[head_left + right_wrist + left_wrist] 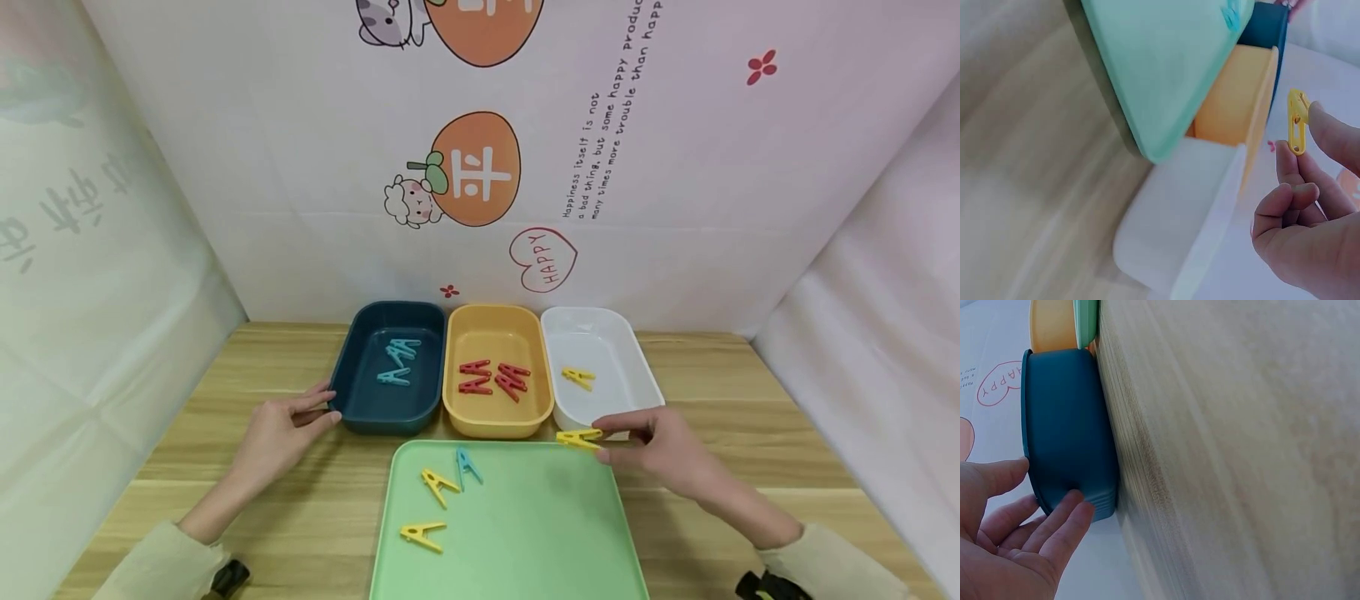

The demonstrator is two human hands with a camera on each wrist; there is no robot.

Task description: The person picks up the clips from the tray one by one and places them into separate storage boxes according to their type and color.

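right hand [660, 450] pinching a yellow clothespin [578, 437] between thumb and fingertips, remaining fingers curled in behind. held just above the near rim of the white bin [641, 362], over the far right corner of the green tray [525, 533]. long axis roughly level, running left-right, sticking out leftward from the fingertips; in the right wrist view seen edge-on, thin, gripped near one end [1298, 122]. white bin directly beyond and slightly right of the pin, close; right hand by far the nearer of the two. judged: a short way forward over the rim, no turn of the pin needed.

left hand [281, 429] spread and relaxed, fingertips touching the near left corner of the dark blue bin [360, 400], holding nothing; contact with the outer wall confirmed in left wrist view [1066, 506].

look of the pin: small plastic, bright yellow, a-shaped when seen flat, two legs joined at the clamp end.

contents noted: one yellow pin [578, 377] already lying in the white bin; red pins [495, 379] in the orange bin [497, 421]; light blue pins [397, 360] in the dark blue bin. on the green tray: two yellow pins [438, 485] [422, 533] and one light blue pin [468, 467], well left of the right hand.
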